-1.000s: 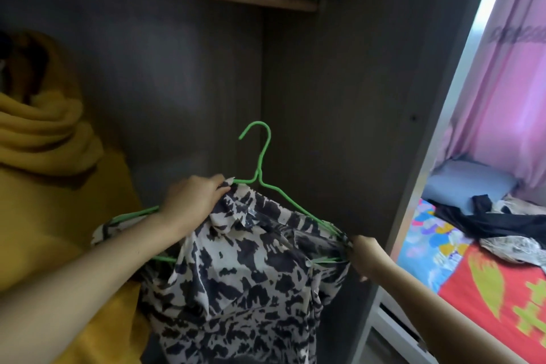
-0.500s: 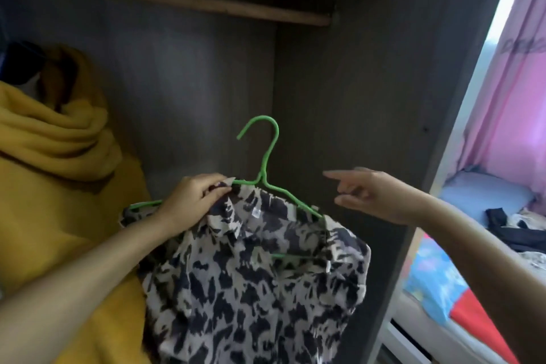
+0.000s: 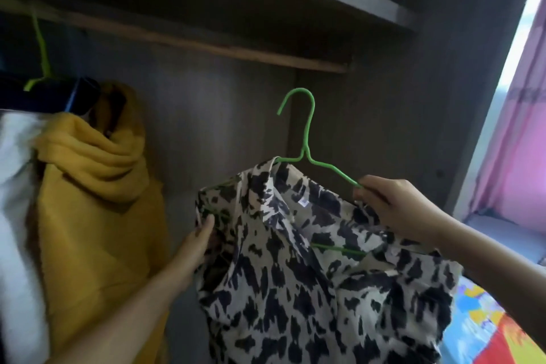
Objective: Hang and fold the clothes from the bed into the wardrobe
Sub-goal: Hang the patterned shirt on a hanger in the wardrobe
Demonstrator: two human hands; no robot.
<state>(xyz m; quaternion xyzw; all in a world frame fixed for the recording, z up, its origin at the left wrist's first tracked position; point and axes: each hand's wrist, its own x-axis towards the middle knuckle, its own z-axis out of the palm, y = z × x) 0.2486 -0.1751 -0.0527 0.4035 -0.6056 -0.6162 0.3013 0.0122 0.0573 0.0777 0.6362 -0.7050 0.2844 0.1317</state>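
Blouse (image 3: 310,269) hem cut off below

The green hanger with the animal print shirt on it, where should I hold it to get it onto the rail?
Grip the bare neck of the green hanger just under its hook, coming from the right. That part stands clear above the shirt, and the hook opens leftward, below the rail.

Matt cloth shirt (image 3: 310,275), perhaps plastic-coated hanger (image 3: 307,139)

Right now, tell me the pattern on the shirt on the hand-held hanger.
The shirt has dark blotchy animal-print patches on cream, seen in the head view, on a green hanger.
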